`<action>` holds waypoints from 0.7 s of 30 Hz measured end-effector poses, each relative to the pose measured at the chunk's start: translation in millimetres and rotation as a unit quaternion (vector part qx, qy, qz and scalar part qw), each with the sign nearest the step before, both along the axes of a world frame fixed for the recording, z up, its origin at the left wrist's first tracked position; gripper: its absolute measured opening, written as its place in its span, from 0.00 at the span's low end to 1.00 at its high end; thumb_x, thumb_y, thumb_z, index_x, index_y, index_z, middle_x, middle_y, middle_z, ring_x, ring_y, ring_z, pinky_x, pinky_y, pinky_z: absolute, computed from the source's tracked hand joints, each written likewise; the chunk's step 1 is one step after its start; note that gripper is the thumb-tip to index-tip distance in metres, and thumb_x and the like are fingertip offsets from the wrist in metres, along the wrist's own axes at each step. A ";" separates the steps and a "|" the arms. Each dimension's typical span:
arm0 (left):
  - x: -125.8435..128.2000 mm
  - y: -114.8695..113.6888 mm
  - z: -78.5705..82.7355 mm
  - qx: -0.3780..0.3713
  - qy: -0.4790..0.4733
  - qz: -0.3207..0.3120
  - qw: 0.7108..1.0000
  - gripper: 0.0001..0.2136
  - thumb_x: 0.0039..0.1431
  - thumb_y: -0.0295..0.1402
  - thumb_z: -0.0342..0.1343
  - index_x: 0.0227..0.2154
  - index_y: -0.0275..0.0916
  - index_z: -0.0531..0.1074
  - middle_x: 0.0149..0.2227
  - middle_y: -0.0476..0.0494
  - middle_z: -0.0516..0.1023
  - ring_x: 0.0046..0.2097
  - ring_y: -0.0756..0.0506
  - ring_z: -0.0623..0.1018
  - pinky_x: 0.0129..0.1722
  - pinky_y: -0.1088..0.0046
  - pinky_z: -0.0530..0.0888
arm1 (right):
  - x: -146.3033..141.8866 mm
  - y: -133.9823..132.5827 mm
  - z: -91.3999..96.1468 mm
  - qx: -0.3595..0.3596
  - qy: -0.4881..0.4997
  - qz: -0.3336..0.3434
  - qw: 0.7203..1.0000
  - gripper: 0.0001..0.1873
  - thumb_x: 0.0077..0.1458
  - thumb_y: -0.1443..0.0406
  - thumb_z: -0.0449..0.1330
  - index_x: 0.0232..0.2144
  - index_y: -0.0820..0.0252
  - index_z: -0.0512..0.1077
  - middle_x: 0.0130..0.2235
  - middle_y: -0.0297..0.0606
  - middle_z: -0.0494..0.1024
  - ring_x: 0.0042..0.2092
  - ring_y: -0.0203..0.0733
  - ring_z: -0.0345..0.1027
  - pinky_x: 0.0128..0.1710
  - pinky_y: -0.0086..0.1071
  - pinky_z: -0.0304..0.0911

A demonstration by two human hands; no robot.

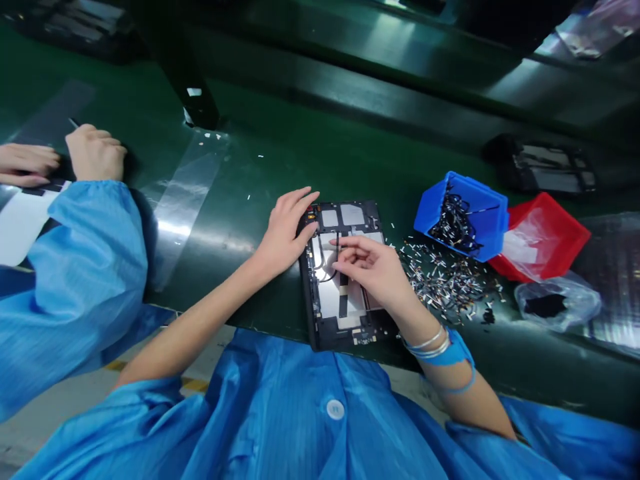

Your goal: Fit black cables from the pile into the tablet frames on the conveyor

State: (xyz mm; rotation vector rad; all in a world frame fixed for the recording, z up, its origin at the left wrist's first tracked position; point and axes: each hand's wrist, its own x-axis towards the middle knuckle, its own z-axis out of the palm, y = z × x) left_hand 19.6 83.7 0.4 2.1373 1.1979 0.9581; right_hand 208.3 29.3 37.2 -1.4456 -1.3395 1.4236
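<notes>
Co-worker's hand (97, 152): far left, a thin tool in its fingers.
Left hand (289, 225): fingers spread wide, on the tablet's far left corner.
Opened tablet (329, 303): near centre, flat on green bench (240, 257).
Right hand (373, 267): thumb and forefinger narrow at black cable (337, 255); cannot tell if gripped.
Small parts (447, 283): loose heap, right.
Blue bin (489, 227): beyond heap, cables inside.
Red bin (567, 233): right of blue.

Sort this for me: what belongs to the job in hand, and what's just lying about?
Job in hand:
opened device, left hand on its edge
black cable by the right hand
probably blue bin, scattered small parts

Seemingly lying about:
red bin
clear bag
white scraps
</notes>
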 end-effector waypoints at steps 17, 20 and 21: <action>-35.1 -88.8 -2.7 0.153 0.188 -0.097 0.965 0.16 0.63 0.29 0.48 0.53 0.33 0.66 0.53 0.27 0.71 0.51 0.37 0.74 0.45 0.59 0.74 | -12.4 16.7 -6.4 0.019 -0.127 0.070 0.989 0.13 0.47 0.69 0.62 0.39 0.61 0.76 0.25 0.29 0.72 0.25 0.29 0.58 0.25 0.28 0.54; -32.5 -88.5 -0.7 0.159 0.199 -0.090 0.963 0.15 0.62 0.27 0.48 0.51 0.32 0.67 0.52 0.27 0.72 0.50 0.37 0.74 0.44 0.60 0.73 | -12.8 19.4 -4.0 0.034 -0.148 0.092 0.984 0.13 0.48 0.69 0.62 0.40 0.61 0.76 0.24 0.28 0.72 0.24 0.29 0.58 0.26 0.28 0.56; -31.3 -88.7 -0.2 0.161 0.203 -0.087 0.962 0.15 0.62 0.26 0.48 0.50 0.32 0.68 0.51 0.27 0.72 0.49 0.37 0.75 0.44 0.61 0.73 | -12.3 19.6 -2.8 0.047 -0.160 0.099 0.981 0.13 0.49 0.69 0.62 0.40 0.60 0.76 0.25 0.28 0.72 0.24 0.29 0.59 0.26 0.28 0.57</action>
